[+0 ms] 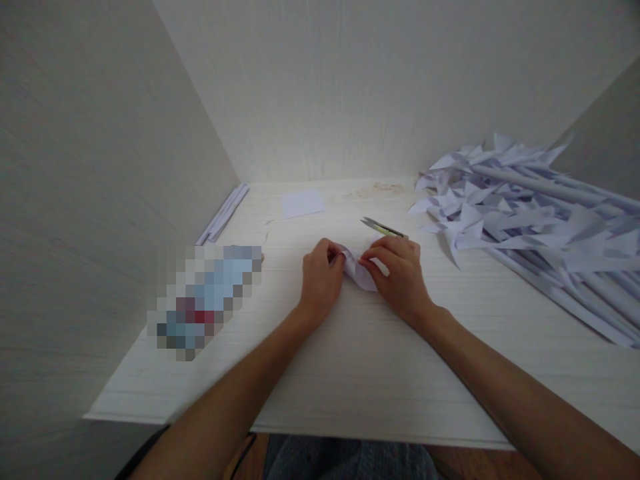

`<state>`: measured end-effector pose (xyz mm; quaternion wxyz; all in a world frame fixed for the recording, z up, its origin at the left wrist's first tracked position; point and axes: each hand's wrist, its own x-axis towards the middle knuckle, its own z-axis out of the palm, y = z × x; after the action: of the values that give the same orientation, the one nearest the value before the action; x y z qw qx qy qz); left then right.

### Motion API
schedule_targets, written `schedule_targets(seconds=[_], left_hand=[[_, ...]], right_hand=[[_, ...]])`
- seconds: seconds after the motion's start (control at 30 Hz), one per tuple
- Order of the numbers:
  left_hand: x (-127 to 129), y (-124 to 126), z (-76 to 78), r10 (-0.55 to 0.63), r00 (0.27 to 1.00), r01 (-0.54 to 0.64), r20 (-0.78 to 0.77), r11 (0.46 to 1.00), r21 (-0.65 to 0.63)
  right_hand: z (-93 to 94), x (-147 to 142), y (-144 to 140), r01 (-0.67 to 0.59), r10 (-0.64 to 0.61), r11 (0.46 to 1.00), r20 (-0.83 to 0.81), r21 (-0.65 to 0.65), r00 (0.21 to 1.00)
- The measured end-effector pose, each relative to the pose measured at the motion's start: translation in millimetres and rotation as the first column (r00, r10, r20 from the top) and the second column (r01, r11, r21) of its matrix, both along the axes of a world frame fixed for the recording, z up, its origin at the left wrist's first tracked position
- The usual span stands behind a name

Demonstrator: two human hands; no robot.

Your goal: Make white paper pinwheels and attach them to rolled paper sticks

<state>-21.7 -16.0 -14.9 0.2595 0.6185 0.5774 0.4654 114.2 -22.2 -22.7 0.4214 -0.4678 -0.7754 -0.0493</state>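
Between my two hands, above the middle of the table, is a curled piece of white paper (361, 276). My left hand (321, 275) is closed, pinching the paper's left side. On the paper's right side, my right hand (397, 270) pinches with thumb and forefinger. Folds and fingers hide part of the paper's shape. A pair of scissors (383, 227) lies just beyond my right hand, blades pointing left, its handles partly hidden behind that hand.
A large pile of paper pinwheels (520, 220) on rolled paper sticks covers the right side. A flat paper sheet (303, 203) lies toward the back. Several paper rolls (225, 215) rest along the left wall. A pixelated object (210, 300) is at the left. Walls enclose the white table (310, 393).
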Motion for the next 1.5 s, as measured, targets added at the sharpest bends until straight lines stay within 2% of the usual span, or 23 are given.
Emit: schedule_targets(seconds=[0.13, 0.27, 0.47, 0.63, 0.77, 0.87, 1.03, 1.17, 1.5], left_hand=[[4, -3, -0.3, 0.006, 1.000, -0.006, 0.003, 1.000, 0.018], [6, -2, -3.0, 0.006, 0.998, -0.008, 0.056, 0.999, 0.041], [9, 1, -4.5, 0.080, 0.966, -0.082, 0.245, 0.997, -0.002], [10, 5, -6.8, 0.142, 0.874, -0.094, 0.464, 0.988, -0.125], [11, 7, -9.4, 0.140, 0.830, -0.011, 0.541, 0.972, -0.235], [12, 7, -8.2, 0.108, 0.837, 0.033, 0.536, 0.969, -0.247], [14, 4, -4.3, 0.094, 0.853, 0.022, 0.513, 0.976, -0.216], [14, 2, -3.7, 0.041, 0.890, 0.035, 0.454, 0.987, -0.158], [17, -8, -4.9, -0.083, 0.940, 0.077, 0.330, 0.997, 0.032]], right_hand=[[0.3, -1, 0, 0.038, -0.037, 0.999, -0.036, 0.024, 0.999], [-0.6, -1, 0, 0.025, -0.021, 0.998, -0.058, 0.062, 0.998], [-0.7, -2, -1, 0.026, -0.021, 0.998, -0.073, 0.060, 0.997], [-0.1, -2, -1, 0.030, -0.024, 0.997, -0.082, 0.076, 0.996], [-1.1, -1, 0, 0.042, -0.039, 0.998, -0.075, 0.047, 0.996], [-1.7, -1, 0, 0.058, -0.055, 0.998, -0.073, 0.038, 0.996], [-1.9, -1, 1, 0.083, -0.082, 0.996, -0.045, 0.014, 0.996], [-1.2, -2, 0, 0.112, -0.112, 0.994, -0.009, -0.013, 0.994], [1.6, -3, -1, 0.193, -0.195, 0.980, 0.049, 0.037, 0.980]])
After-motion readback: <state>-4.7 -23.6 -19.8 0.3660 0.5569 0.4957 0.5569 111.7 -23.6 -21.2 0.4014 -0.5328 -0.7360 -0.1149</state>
